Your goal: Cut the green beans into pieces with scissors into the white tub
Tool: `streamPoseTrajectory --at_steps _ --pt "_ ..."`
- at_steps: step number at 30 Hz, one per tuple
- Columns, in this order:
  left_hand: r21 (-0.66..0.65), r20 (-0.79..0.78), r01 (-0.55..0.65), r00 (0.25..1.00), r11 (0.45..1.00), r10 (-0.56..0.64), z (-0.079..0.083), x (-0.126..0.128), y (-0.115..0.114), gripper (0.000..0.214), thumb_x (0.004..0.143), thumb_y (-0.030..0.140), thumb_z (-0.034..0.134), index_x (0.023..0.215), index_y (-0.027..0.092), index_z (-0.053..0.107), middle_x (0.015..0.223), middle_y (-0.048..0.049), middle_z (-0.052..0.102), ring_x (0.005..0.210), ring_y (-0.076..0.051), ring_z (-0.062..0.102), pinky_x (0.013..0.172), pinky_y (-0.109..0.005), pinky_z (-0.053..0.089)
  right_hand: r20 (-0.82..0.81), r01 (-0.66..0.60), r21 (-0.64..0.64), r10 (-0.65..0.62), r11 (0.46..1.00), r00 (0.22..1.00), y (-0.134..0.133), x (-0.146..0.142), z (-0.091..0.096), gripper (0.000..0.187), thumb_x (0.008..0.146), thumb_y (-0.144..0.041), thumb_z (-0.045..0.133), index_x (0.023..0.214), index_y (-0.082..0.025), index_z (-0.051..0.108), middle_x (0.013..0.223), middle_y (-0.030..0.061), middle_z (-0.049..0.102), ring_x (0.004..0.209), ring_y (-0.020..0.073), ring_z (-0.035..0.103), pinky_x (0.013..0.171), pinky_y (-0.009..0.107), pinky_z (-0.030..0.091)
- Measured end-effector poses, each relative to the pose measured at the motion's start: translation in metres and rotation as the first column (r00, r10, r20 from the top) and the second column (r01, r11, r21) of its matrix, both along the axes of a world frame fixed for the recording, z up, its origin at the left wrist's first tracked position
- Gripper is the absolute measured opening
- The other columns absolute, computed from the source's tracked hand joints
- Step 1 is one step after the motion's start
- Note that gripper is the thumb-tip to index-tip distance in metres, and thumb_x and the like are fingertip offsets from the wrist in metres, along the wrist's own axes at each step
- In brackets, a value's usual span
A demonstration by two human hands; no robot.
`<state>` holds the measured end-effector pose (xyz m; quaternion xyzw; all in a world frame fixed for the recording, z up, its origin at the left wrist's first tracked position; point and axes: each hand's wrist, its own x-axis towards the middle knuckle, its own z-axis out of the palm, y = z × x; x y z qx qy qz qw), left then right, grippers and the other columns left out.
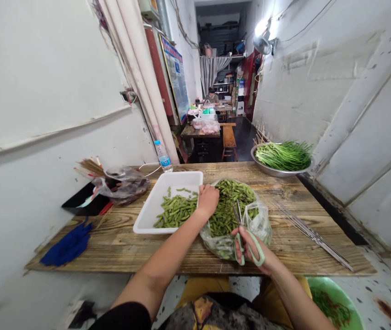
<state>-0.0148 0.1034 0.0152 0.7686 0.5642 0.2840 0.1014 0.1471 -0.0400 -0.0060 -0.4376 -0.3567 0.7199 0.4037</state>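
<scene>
My left hand (209,200) is over the gap between the white tray and the bag of pods, its fingers curled together; whatever they may hold is hidden. My right hand (250,250) grips scissors (258,251) with pale green handles, their blades slightly apart and pointing away from me over the pods. Green soybean pods (234,192) fill a clear plastic bag (259,220) that lies open in front of me. To its left, the white plastic tray (148,206) contains more pods (176,211), heaped toward its near right side.
Metal skewers (314,236) lie on the wooden table (123,250) at right. Behind them is a metal bowl (281,173) of green stalks (285,155). A water bottle (164,158), black box (85,199) and blue cloth (67,244) are leftward. A person (212,96) sits far back.
</scene>
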Motion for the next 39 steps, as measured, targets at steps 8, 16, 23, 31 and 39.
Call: streamPoseTrajectory --at_steps 8,16,23,31,39 --pt "-0.015 0.16 -0.06 0.985 0.998 0.062 0.003 0.008 0.015 0.021 0.077 0.013 0.053 0.058 0.017 0.061 0.074 -0.0117 0.062 0.095 -0.029 0.052 0.094 -0.042 0.026 0.077 0.021 0.016 -0.022 1.0 0.997 -0.003 0.005 -0.003 0.048 0.075 -0.065 0.054 0.092 -0.02 0.049 0.057 -0.0057 0.052 0.042 0.0093 0.047 0.039 0.022 0.044" --pt "-0.395 0.546 0.38 0.829 0.837 -0.119 0.002 0.0 -0.042 0.028 0.075 0.037 0.057 0.065 0.015 0.07 0.062 -0.0026 0.066 0.06 -0.015 0.053 0.065 -0.026 0.038 0.296 0.003 0.119 -0.038 0.993 0.955 0.004 -0.003 -0.002 0.044 0.076 -0.064 0.053 0.075 -0.021 0.045 0.054 -0.0072 0.048 0.038 0.0084 0.044 0.034 0.021 0.039" --pt "-0.421 0.573 0.446 0.806 0.79 -0.149 0.016 -0.008 -0.049 0.03 0.073 0.039 0.059 0.061 0.013 0.068 0.06 -0.0014 0.066 0.057 -0.012 0.05 0.06 -0.023 0.036 0.388 -0.051 0.198 -0.03 0.979 0.921 0.002 -0.004 0.007 0.044 0.073 -0.064 0.056 0.072 -0.021 0.046 0.044 -0.0099 0.04 0.03 0.0072 0.038 0.028 0.02 0.033" --pt "-0.524 0.795 0.593 0.597 0.612 0.102 0.017 -0.011 -0.054 0.022 0.065 0.032 0.072 0.069 0.011 0.066 0.064 -0.0037 0.068 0.05 -0.006 0.05 0.05 -0.018 0.035 0.4 -0.044 0.134 -0.013 0.99 0.916 0.004 -0.006 0.003 0.043 0.071 -0.06 0.062 0.066 -0.021 0.044 0.041 -0.0106 0.041 0.025 0.0063 0.036 0.023 0.019 0.031" --pt "-0.431 0.901 0.5 0.187 0.751 0.393 0.015 -0.004 -0.057 0.025 0.065 0.014 0.076 0.066 0.013 0.051 0.065 -0.0026 0.067 0.076 -0.015 0.069 0.077 -0.026 0.053 0.069 -0.012 0.009 0.012 1.0 0.998 0.001 -0.008 0.005 0.05 0.073 -0.07 0.052 0.09 -0.023 0.052 0.059 -0.0044 0.052 0.044 0.0122 0.05 0.043 0.026 0.045"
